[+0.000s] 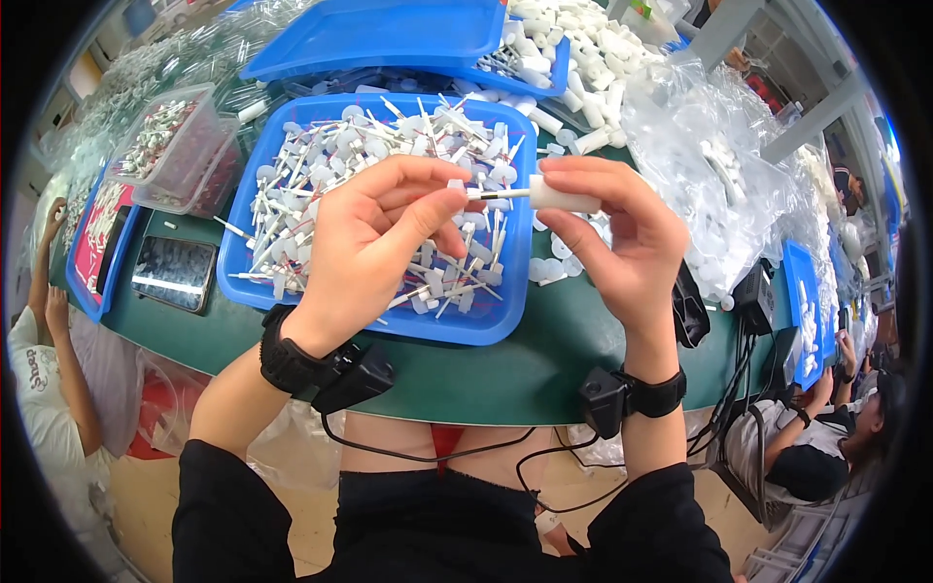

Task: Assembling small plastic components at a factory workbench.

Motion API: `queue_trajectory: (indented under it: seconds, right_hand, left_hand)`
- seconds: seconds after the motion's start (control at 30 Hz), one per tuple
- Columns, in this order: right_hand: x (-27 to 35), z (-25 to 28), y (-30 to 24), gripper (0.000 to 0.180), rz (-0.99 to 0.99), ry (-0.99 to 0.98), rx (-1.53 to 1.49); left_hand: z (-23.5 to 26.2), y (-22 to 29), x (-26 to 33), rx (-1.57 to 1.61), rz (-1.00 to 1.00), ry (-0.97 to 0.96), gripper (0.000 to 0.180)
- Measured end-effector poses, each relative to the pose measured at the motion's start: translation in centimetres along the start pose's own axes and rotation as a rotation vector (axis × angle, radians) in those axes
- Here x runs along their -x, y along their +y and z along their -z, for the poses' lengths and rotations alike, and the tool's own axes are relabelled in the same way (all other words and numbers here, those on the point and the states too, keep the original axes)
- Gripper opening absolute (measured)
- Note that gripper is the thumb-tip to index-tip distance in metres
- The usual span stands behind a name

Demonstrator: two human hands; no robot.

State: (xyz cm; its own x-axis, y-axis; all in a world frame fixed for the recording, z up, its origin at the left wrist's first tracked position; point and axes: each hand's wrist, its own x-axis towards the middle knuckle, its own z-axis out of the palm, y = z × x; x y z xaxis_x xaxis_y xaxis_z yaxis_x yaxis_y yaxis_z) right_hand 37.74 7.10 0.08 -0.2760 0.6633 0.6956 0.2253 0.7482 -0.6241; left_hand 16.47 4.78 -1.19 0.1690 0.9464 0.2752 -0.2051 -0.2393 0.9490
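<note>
Over a blue tray [379,325], both my hands are raised and close together. My left hand [384,233] pinches the white end of a thin white rod [507,193] with a dark band between thumb and fingers. A short white cylinder [567,197] sits between the thumb and fingers of my right hand [627,233]. The rod's right end meets the cylinder's left face; how deep it goes in, I cannot tell. Heaped in the tray are several similar white rods [321,175] with pale translucent discs.
Clear plastic bins [180,146] and a phone [175,272] lie to the left on the green table [408,379]. White cylinders [593,87] pile up behind, beside a clear plastic bag [690,146]. Black cables [739,360] hang at the right. Other people work on both sides.
</note>
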Motion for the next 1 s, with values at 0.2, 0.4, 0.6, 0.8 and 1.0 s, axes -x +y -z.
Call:
queue_trajectory:
  seconds: [0.2,0.4,0.6,0.8,1.0]
  right_hand:
    - [0.9,-1.5,0.2,0.026,-0.315,-0.087,-0.525]
    - [0.7,-1.7,0.0,0.027,-0.236,-0.024,-0.411]
    - [1.0,-1.7,0.1,0.029,-0.249,0.0,-0.46]
    - [0.7,-1.2,-0.5,0.025,-0.367,0.004,-0.376]
    - [1.1,-1.1,-0.2,0.024,-0.391,-0.03,-0.407]
  left_hand:
    - [-0.5,0.1,0.3,-0.041,-0.119,-0.026,0.021]
    - [-0.4,0.2,0.3,-0.014,-0.127,-0.008,0.024]
    - [-0.6,0.0,0.3,-0.031,-0.142,-0.022,0.026]
    - [-0.3,-0.4,0.2,-0.05,-0.279,-0.07,0.025]
    - [-0.6,0.2,0.3,0.022,-0.116,0.012,0.021]
